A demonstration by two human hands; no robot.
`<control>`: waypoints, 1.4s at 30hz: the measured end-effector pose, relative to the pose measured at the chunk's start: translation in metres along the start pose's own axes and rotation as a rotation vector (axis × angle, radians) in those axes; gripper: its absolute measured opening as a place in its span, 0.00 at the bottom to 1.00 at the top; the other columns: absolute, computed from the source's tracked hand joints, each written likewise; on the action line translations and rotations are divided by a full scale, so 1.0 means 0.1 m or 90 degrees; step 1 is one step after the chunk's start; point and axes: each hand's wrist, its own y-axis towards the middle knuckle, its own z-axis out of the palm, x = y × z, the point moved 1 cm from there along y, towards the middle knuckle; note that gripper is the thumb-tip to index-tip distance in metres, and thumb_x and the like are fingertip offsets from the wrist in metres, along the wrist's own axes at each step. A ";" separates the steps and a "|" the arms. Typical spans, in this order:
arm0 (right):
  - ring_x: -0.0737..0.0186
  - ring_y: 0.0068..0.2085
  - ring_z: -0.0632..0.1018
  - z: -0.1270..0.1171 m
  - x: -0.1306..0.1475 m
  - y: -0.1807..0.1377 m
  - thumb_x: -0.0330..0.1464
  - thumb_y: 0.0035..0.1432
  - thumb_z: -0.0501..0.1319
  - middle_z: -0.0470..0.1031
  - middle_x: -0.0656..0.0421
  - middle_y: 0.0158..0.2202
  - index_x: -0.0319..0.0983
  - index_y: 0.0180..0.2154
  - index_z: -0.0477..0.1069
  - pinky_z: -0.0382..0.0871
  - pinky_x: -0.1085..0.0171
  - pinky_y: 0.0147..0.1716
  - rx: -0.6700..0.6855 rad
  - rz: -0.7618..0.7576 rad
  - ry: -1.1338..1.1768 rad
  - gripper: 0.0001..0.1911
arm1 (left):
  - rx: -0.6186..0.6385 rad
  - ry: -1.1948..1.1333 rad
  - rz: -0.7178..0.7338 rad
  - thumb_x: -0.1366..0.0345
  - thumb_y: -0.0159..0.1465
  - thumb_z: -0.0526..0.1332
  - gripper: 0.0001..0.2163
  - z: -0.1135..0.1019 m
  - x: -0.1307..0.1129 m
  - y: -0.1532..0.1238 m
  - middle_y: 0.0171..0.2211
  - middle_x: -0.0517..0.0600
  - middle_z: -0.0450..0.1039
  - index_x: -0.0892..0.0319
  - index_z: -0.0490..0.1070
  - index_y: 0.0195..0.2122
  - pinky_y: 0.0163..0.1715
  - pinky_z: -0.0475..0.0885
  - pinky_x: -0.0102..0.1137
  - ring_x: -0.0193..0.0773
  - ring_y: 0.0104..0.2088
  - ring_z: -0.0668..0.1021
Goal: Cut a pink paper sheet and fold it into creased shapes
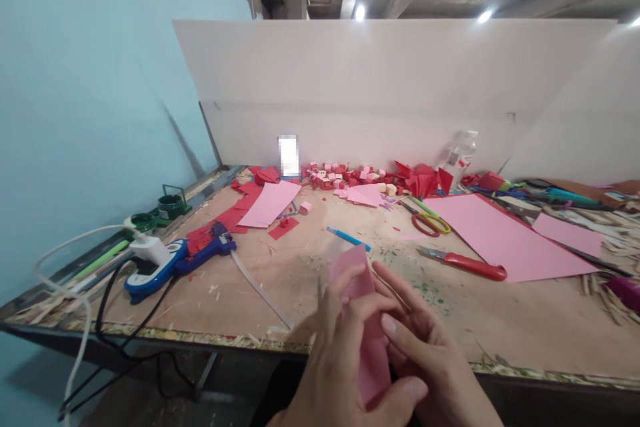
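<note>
A strip of pink paper (373, 347) stands bent or curled between my hands, just over the table's near edge. My left hand (333, 347) wraps round its left side, with the thumb across the bottom and the fingers over the outer face. From the right, my right hand (425, 347) pinches the same strip, its thumb pressed against the paper. Parts of the strip are hidden behind the fingers. Just beyond lies a blue pen (349, 238). To the right are a red-handled knife (470, 265) and scissors with yellow and red handles (430, 221).
A blue glue gun (207, 253) and a power strip (155, 273) with cables lie left. Pink sheets (500, 233) cover the right side. Small pink and red cubes (345, 175) are heaped at the back, near a clear bottle (460, 157) and a bright phone-like screen (289, 155).
</note>
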 end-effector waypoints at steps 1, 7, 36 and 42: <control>0.42 0.66 0.70 0.02 0.00 -0.01 0.38 0.50 0.80 0.73 0.54 0.65 0.52 0.58 0.77 0.70 0.50 0.60 0.000 -0.004 -0.005 0.34 | -0.002 -0.014 0.006 0.72 0.56 0.69 0.32 0.00 -0.02 0.00 0.72 0.53 0.51 0.43 0.64 0.60 0.68 0.59 0.59 0.59 0.72 0.58; 0.44 0.68 0.68 -0.01 -0.03 0.02 0.38 0.49 0.81 0.72 0.55 0.65 0.51 0.58 0.77 0.67 0.51 0.62 -0.005 -0.011 -0.020 0.35 | 0.044 -0.163 -0.056 0.71 0.64 0.62 0.28 -0.03 -0.02 0.01 0.76 0.49 0.45 0.41 0.63 0.64 0.71 0.51 0.60 0.56 0.75 0.50; 0.36 0.42 0.85 -0.15 0.34 0.09 0.36 0.49 0.78 0.84 0.44 0.47 0.36 0.47 0.83 0.80 0.49 0.40 -0.047 0.148 -0.104 0.23 | 0.047 0.361 0.318 0.78 0.67 0.55 0.24 -0.94 -0.17 -0.07 0.57 0.51 0.80 0.48 0.75 0.59 0.71 0.59 0.50 0.47 0.62 0.76; 0.39 0.42 0.85 -0.23 0.24 0.11 0.37 0.54 0.75 0.86 0.48 0.42 0.39 0.53 0.82 0.80 0.50 0.40 -0.067 0.177 -0.085 0.25 | 0.192 0.575 0.429 0.75 0.66 0.55 0.19 -0.45 -0.14 -0.03 0.54 0.61 0.81 0.61 0.73 0.57 0.57 0.77 0.45 0.54 0.54 0.83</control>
